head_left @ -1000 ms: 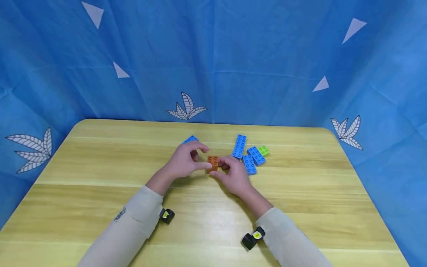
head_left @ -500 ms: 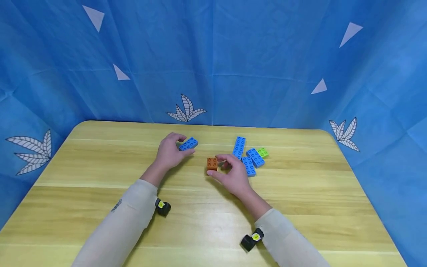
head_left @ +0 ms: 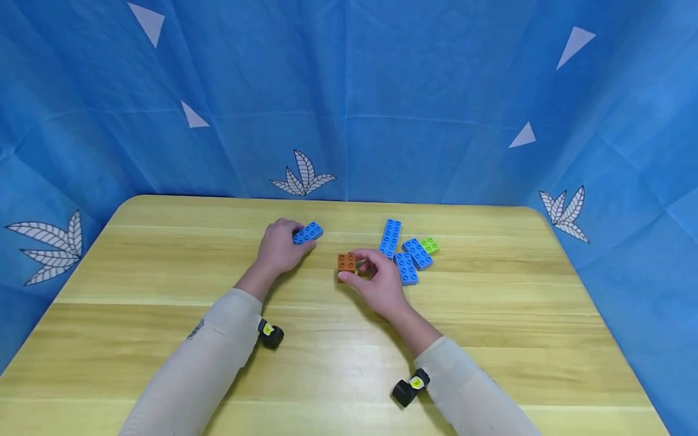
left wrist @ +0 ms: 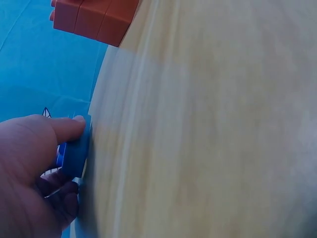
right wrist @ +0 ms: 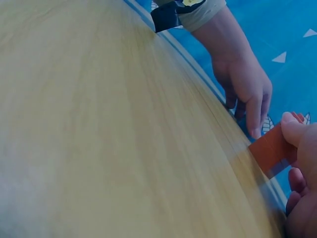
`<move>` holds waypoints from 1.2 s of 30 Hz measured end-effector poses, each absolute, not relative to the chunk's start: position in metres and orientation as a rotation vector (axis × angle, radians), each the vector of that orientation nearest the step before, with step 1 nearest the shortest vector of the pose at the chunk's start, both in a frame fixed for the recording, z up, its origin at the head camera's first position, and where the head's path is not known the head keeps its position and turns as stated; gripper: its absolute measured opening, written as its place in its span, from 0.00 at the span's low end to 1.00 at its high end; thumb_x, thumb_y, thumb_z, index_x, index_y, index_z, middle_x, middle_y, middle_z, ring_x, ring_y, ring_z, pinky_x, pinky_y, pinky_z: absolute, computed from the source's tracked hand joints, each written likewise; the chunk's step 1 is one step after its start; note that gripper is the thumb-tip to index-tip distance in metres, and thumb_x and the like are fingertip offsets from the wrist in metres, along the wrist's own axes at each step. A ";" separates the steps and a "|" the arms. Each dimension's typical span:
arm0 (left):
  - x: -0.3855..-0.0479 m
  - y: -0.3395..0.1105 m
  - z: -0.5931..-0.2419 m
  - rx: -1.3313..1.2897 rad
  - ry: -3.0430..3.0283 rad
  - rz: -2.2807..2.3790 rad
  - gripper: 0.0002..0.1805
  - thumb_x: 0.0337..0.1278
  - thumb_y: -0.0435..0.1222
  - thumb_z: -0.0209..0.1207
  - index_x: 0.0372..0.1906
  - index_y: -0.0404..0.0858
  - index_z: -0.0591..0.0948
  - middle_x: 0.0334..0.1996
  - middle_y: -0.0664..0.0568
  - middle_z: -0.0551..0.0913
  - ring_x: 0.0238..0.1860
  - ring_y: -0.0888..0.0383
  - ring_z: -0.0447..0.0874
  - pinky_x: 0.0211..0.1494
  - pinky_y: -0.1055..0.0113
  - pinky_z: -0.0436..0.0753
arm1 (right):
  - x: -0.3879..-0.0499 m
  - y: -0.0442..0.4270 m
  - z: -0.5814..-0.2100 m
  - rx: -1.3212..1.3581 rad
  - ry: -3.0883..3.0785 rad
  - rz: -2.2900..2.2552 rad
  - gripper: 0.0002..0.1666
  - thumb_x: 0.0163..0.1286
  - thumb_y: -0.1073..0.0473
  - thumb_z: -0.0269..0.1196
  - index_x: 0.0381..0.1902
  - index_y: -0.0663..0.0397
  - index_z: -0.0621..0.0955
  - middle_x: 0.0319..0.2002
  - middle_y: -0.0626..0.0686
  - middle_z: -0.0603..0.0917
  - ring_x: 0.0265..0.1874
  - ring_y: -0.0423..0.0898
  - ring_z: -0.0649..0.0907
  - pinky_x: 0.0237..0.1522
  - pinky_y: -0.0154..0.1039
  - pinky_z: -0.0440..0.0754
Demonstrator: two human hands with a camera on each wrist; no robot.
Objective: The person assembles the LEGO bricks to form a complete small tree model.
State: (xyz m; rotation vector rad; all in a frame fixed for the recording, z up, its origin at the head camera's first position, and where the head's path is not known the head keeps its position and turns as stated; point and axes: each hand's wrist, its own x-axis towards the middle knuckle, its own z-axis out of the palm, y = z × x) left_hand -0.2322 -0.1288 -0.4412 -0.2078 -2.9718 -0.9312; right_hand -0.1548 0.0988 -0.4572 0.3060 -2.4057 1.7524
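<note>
My left hand pinches a blue toy building brick with two rows of studs, low at the table. In the left wrist view the thumb lies on one side of the blue brick, with fingertips at its other end. My right hand holds a small stack of orange-brown building bricks between thumb and fingers, studs up. Seams between layers show on the orange-brown stack in the left wrist view. It stands at the table, right of the blue brick and apart from it.
Right of my right hand lie a long blue brick, two shorter blue bricks and a lime green brick, close together. A blue curtain hangs behind the far edge of the wooden table.
My left hand has left the orange-brown stack, moved left and taken hold of the blue brick. My right hand keeps its hold on the stack, almost in place.
</note>
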 end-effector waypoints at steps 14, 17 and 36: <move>-0.215 -0.131 -0.430 -0.258 -2.862 -1.252 0.23 0.61 0.43 0.68 0.56 0.35 0.81 0.51 0.43 0.78 0.46 0.47 0.75 0.49 0.55 0.77 | -0.157 0.101 -0.462 0.311 -2.403 1.763 0.22 0.56 0.59 0.78 0.49 0.54 0.85 0.38 0.50 0.83 0.32 0.48 0.78 0.33 0.38 0.74; -0.206 -0.131 -0.425 -0.281 -2.828 -1.340 0.22 0.62 0.42 0.68 0.57 0.35 0.80 0.50 0.45 0.78 0.42 0.48 0.75 0.45 0.57 0.78 | -0.157 0.101 -0.462 0.304 -2.406 1.762 0.22 0.56 0.60 0.78 0.49 0.53 0.85 0.38 0.49 0.83 0.32 0.47 0.79 0.33 0.37 0.74; -0.176 -0.131 -0.414 -0.541 -2.763 -1.599 0.19 0.62 0.36 0.68 0.57 0.38 0.83 0.48 0.48 0.80 0.39 0.50 0.75 0.41 0.57 0.78 | -0.156 0.099 -0.461 0.309 -2.380 1.779 0.24 0.55 0.62 0.78 0.50 0.59 0.84 0.42 0.54 0.84 0.34 0.54 0.79 0.33 0.39 0.73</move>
